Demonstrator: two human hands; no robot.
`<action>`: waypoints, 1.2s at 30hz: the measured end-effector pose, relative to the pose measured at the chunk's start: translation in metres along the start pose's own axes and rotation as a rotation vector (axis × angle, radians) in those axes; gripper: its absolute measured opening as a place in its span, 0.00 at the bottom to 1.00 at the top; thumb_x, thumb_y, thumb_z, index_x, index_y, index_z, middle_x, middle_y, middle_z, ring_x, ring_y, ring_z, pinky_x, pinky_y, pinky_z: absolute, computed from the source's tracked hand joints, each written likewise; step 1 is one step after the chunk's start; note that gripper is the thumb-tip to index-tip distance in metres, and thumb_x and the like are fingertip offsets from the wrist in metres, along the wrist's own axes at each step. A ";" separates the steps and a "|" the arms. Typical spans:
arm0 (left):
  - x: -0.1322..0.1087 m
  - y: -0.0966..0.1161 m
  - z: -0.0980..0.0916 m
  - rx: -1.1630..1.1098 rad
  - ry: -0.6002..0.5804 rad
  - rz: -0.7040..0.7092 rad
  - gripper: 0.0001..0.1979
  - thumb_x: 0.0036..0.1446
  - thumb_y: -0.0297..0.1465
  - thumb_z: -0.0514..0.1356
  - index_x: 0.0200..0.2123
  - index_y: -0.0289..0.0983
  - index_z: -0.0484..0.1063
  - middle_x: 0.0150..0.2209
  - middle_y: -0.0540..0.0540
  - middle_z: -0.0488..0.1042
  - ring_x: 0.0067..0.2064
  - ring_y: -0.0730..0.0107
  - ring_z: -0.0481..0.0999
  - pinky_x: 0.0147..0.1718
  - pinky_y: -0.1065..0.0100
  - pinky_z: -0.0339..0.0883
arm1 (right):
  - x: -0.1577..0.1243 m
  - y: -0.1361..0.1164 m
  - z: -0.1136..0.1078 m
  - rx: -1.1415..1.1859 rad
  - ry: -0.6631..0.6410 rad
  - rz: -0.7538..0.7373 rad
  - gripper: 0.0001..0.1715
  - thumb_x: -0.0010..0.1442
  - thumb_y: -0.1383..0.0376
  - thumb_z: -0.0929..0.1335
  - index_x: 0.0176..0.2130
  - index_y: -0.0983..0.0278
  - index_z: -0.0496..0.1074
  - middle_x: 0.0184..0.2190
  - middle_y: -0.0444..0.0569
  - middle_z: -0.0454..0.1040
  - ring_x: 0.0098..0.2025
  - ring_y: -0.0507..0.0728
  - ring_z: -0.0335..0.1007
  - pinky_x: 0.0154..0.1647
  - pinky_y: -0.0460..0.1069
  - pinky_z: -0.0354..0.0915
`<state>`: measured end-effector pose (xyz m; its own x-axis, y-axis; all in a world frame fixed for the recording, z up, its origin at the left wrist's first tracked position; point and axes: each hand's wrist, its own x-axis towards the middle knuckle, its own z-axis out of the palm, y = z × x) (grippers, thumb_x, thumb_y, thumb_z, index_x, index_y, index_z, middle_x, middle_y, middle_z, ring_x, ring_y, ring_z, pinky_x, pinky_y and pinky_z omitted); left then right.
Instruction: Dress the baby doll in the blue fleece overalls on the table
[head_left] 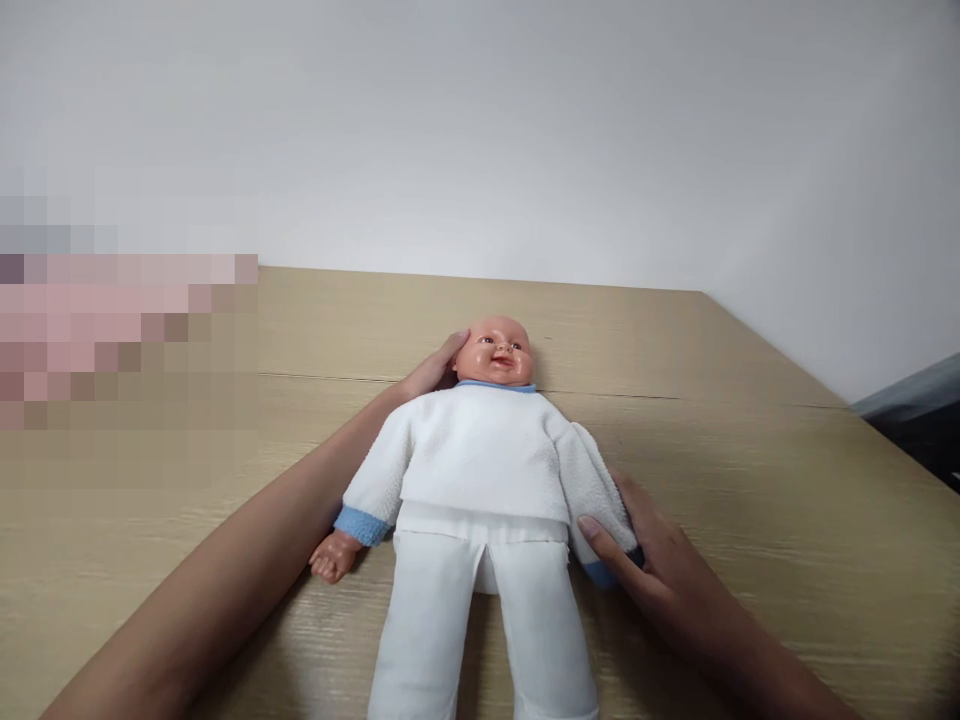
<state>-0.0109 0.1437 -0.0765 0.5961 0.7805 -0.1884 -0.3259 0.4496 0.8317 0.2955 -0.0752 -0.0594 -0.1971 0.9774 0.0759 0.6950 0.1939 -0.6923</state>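
Note:
A baby doll (480, 460) lies on its back on a wooden table (750, 480), head pointing away from me. It wears a white fleece top with blue cuffs and white trousers. My left hand (433, 370) cups the left side of the doll's head, fingers curved against it. My right hand (652, 560) is wrapped round the doll's sleeve (596, 490) on the right, thumb pressing the fleece near the blue cuff. The doll's other bare hand (334, 555) rests on the table beside my left forearm.
A white wall (480, 130) rises behind the table's far edge. A blurred pinkish patch (112, 330) covers the table's left part. Something dark (915, 420) lies past the table's right edge. A seam (675, 397) runs across the tabletop.

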 end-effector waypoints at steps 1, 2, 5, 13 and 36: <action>0.000 0.001 0.001 -0.004 0.001 0.002 0.42 0.71 0.61 0.59 0.71 0.34 0.76 0.62 0.32 0.84 0.66 0.38 0.83 0.75 0.47 0.67 | 0.000 0.000 0.000 -0.001 0.004 -0.006 0.32 0.76 0.42 0.67 0.67 0.57 0.70 0.62 0.57 0.82 0.60 0.72 0.82 0.64 0.66 0.78; -0.001 0.001 0.002 -0.010 0.002 0.007 0.42 0.72 0.60 0.59 0.71 0.33 0.76 0.62 0.33 0.84 0.67 0.39 0.83 0.76 0.47 0.66 | 0.000 0.000 0.000 -0.001 0.008 -0.013 0.32 0.76 0.42 0.67 0.68 0.57 0.70 0.62 0.58 0.82 0.61 0.72 0.82 0.64 0.66 0.78; -0.001 0.002 0.006 -0.030 0.007 0.027 0.38 0.74 0.57 0.58 0.71 0.33 0.76 0.62 0.34 0.85 0.68 0.42 0.82 0.77 0.50 0.64 | 0.001 -0.001 0.000 0.007 0.017 -0.026 0.32 0.76 0.42 0.67 0.67 0.57 0.70 0.62 0.58 0.82 0.60 0.73 0.82 0.64 0.66 0.78; -0.001 0.002 0.007 -0.046 0.068 0.037 0.35 0.73 0.56 0.60 0.67 0.34 0.80 0.62 0.35 0.84 0.69 0.42 0.81 0.77 0.50 0.65 | 0.002 0.000 0.000 0.006 -0.001 -0.001 0.34 0.76 0.41 0.67 0.69 0.57 0.70 0.64 0.59 0.80 0.61 0.73 0.81 0.66 0.67 0.75; -0.009 0.002 -0.011 0.080 0.142 0.402 0.27 0.67 0.48 0.70 0.63 0.41 0.79 0.68 0.41 0.80 0.76 0.41 0.70 0.78 0.44 0.59 | 0.006 0.011 0.003 -0.065 0.069 -0.103 0.32 0.77 0.44 0.66 0.67 0.61 0.69 0.61 0.61 0.80 0.61 0.72 0.79 0.66 0.67 0.73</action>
<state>-0.0246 0.1424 -0.0793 0.3248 0.9411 0.0938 -0.4501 0.0666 0.8905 0.2997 -0.0673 -0.0684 -0.2234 0.9550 0.1949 0.7170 0.2965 -0.6309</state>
